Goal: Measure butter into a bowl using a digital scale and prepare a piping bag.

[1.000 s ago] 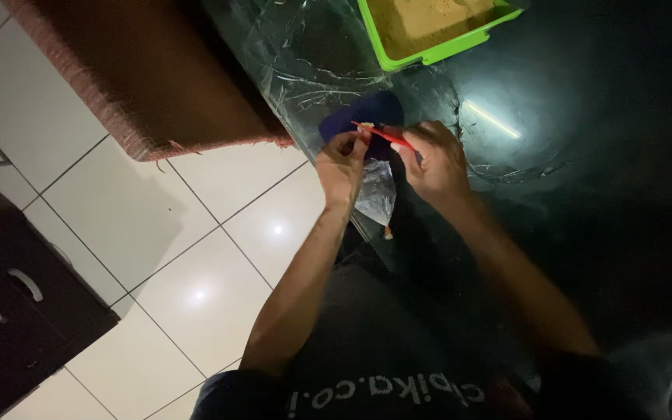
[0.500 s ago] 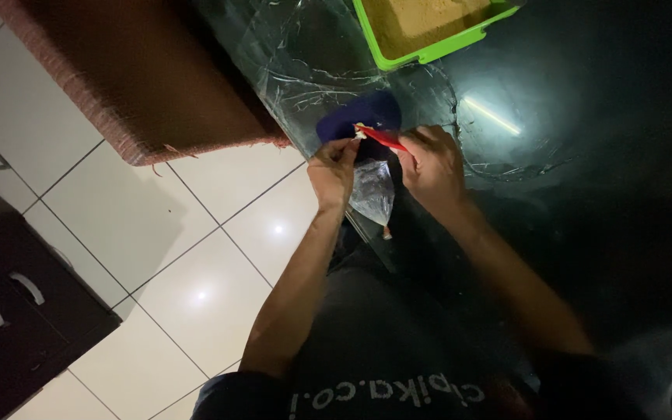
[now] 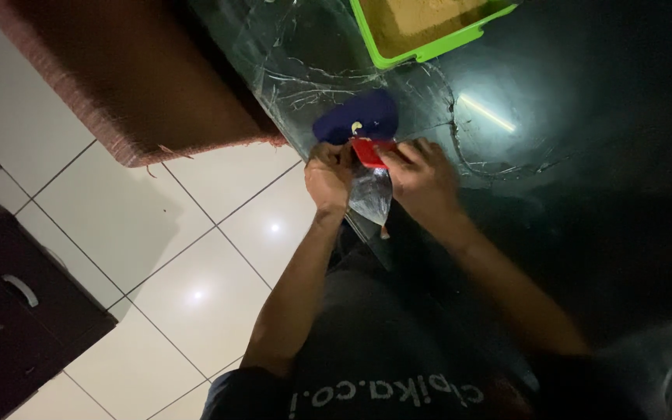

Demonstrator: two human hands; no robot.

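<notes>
1. Head view, room: dim, white tiled floor (image 3: 157, 225), dark cabinet (image 3: 9, 311) at one side, woven brown chair seat (image 3: 141, 78) beside a dark glass table (image 3: 554, 171) under wrinkled clear sheeting.
2. Green tray (image 3: 429, 31) of tan powder sits at the far table edge.
3. Left hand (image 3: 328, 175) pinches the mouth of a small clear bag (image 3: 372, 196); right hand (image 3: 421, 177) grips a red clip (image 3: 371, 152) there. Bag hangs at the table edge, just below a dark blue object (image 3: 359, 117).
4. Judgement: keep the mouth pulled flat and taut, and support the bag's weight.
</notes>
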